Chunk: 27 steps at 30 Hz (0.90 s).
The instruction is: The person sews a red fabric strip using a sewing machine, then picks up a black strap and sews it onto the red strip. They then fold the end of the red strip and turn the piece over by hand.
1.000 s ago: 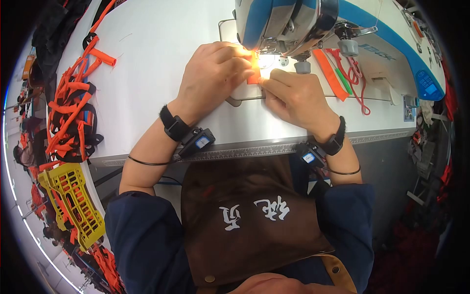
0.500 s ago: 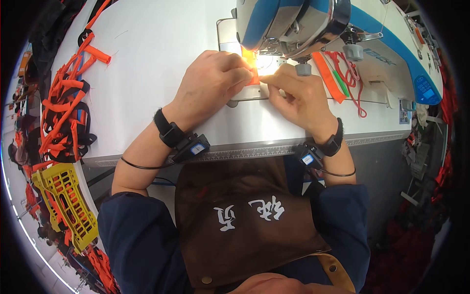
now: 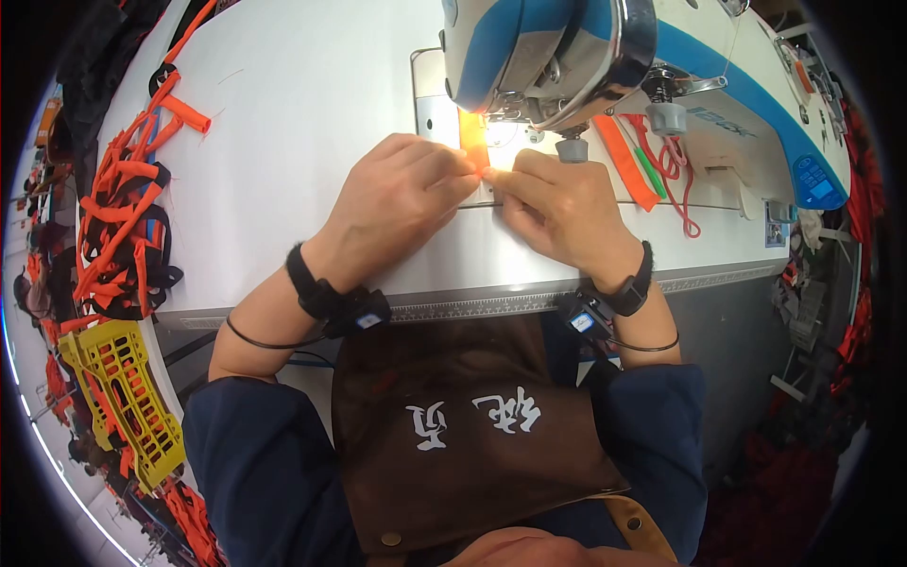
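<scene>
An orange fabric strip (image 3: pixel 473 137) lies on the metal plate under the head of a blue and white sewing machine (image 3: pixel 529 57), lit by the machine's lamp. My left hand (image 3: pixel 404 194) pinches the strip's near end from the left, fingers curled. From the right, my right hand (image 3: pixel 562 203) grips the same end between thumb and forefinger. The fingertips of both hands nearly meet on the strip. The machine's needle area is partly hidden behind its head.
A heap of orange and black straps (image 3: pixel 123 217) lies on the table's left side. Below it hangs a yellow plastic basket (image 3: pixel 128 402). Right of the machine head are another orange strip (image 3: pixel 626 165), a green tool (image 3: pixel 650 172) and a red cord (image 3: pixel 688 203). A ruler (image 3: pixel 472 310) edges the table.
Both hands have drawn slightly toward me along the strip, so more of the orange fabric shows between them and the machine. The view has shifted a little.
</scene>
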Each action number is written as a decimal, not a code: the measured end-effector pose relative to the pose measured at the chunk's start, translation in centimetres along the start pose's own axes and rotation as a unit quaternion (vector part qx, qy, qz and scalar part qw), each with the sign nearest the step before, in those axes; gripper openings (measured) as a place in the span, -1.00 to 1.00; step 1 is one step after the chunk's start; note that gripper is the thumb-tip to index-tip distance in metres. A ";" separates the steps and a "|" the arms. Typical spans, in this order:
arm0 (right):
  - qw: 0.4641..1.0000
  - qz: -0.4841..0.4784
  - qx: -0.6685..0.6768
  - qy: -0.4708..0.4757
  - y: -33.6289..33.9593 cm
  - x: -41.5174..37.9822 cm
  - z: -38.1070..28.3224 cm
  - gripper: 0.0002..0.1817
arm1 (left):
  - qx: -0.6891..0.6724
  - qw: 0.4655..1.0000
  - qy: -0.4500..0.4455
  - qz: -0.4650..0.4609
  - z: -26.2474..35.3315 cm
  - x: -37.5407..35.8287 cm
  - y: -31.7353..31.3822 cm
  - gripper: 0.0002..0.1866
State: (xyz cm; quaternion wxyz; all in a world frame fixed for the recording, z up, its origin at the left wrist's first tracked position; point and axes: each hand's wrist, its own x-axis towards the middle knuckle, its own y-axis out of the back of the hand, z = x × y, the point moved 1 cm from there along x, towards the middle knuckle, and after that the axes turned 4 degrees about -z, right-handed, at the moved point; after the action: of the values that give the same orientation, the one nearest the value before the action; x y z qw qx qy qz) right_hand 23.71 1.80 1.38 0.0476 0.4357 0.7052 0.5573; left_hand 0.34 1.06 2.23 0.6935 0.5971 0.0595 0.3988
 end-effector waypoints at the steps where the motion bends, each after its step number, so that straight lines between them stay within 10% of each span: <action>1: 1.000 0.001 0.001 0.001 0.0 0.0 0.0 -0.82 | 0.006 1.000 0.005 -0.002 0.1 -0.1 -0.1 -0.60; 27: 0.999 0.004 -0.029 -0.015 -0.7 0.1 0.3 -0.79 | -0.023 0.999 0.042 0.002 -0.4 0.3 -0.3 -0.74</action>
State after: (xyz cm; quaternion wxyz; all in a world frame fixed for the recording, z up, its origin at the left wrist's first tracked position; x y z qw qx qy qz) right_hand 23.43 2.11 0.77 0.0688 0.4454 0.6862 0.5709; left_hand 0.47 1.54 1.98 0.7034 0.5637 0.0782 0.4259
